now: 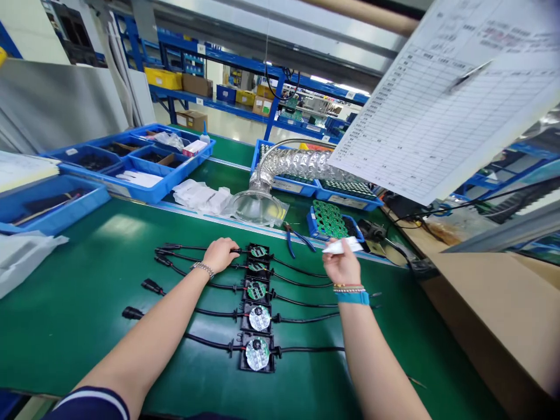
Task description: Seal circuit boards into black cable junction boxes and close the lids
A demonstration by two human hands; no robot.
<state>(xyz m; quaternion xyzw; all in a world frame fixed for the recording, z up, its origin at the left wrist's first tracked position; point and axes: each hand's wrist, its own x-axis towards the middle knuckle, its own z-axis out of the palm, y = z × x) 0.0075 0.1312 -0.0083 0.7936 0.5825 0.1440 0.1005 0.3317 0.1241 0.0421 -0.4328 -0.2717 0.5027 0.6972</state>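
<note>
Several black square housings (244, 353) stand in a column on the green mat, each with a round circuit board (259, 318) and black cables leading out both sides. My left hand (221, 255) is closed at the farthest housing, fingertips pinching the black cable (240, 251) on its left side. To the right, above the mat, my right hand (343, 267) grips a folded white wipe (342, 245), which could be paper or cloth. The two nearest boards are coated with something whitish and shiny; the farther ones show green.
Blue-handled pliers (290, 241) lie beyond the housings. Behind them are a fume hood with a silver duct (301, 163) and a blue bin of green boards (328, 220). Blue divided trays (153, 178) stand at left, a cardboard box (494, 291) at right. A printed sheet (437, 105) hangs upper right.
</note>
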